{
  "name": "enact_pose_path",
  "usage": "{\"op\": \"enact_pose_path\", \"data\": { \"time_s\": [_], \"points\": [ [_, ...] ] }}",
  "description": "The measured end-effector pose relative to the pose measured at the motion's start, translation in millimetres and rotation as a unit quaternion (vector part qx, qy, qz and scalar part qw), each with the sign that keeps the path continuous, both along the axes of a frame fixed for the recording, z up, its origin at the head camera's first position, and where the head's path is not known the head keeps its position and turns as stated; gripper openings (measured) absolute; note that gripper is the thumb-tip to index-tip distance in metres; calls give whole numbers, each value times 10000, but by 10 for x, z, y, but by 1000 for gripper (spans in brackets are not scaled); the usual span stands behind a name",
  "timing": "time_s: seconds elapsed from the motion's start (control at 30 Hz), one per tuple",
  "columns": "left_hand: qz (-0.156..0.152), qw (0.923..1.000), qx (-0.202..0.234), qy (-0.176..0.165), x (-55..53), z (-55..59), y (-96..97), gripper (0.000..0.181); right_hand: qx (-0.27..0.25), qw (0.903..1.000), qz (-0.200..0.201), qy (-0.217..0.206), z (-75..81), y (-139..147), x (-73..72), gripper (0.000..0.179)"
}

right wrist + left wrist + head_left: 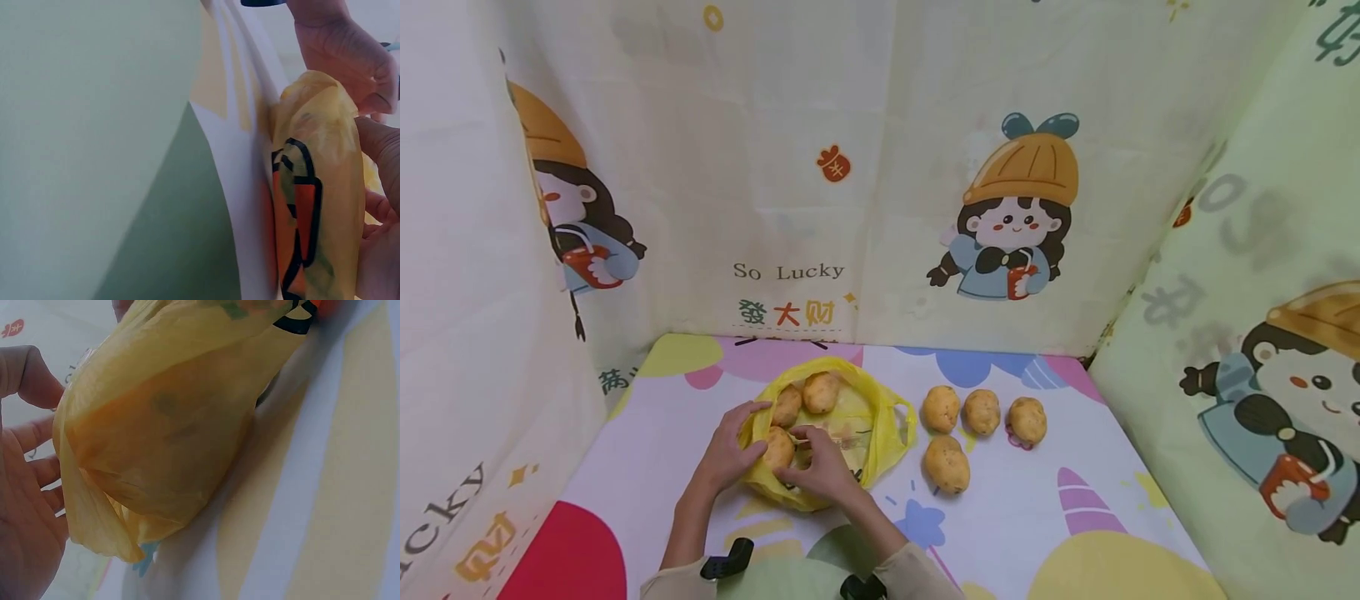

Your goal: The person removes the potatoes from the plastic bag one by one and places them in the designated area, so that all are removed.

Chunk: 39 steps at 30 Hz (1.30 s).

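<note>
A yellow plastic bag (891,442) lies with its mouth wide apart on the table, and three potatoes are in its left part. My left hand (732,446) is at the bag's left rim, fingers fairly straight against it and thumb beside the front potato (777,448). Reaching into the bag, my right hand (822,467) has its fingers and thumb around the right side of that same potato. Behind it lie a second potato (787,406) and a third potato (821,392). Both wrist views show the bag's wall (162,437) hiding the fingertips.
Several loose potatoes (982,412) lie to the right of the bag, one of them nearer the front (947,465). A patterned cloth (1000,533) covers the table. Printed curtains (887,208) enclose the back and both sides.
</note>
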<state>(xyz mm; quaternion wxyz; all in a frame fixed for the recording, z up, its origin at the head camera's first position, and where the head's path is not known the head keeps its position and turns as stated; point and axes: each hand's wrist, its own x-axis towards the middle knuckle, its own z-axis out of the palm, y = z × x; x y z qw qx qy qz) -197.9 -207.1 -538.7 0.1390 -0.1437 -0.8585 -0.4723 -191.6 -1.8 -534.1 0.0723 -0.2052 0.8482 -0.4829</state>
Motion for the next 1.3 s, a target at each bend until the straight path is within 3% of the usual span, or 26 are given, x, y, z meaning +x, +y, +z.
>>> {"op": "enact_pose_path", "data": {
  "time_s": [0.77,1.0,1.3],
  "points": [
    [18,9998,15,-201,26,28,-4,54,159,9997,-195,70,-8,-174,40,75],
    [14,9991,41,-415,59,18,8,56,299,9992,-234,103,-55,-212,44,80],
    [-30,9997,-36,-249,52,34,-1,56,329,9988,-347,129,-60,-253,53,80]
  ]
}}
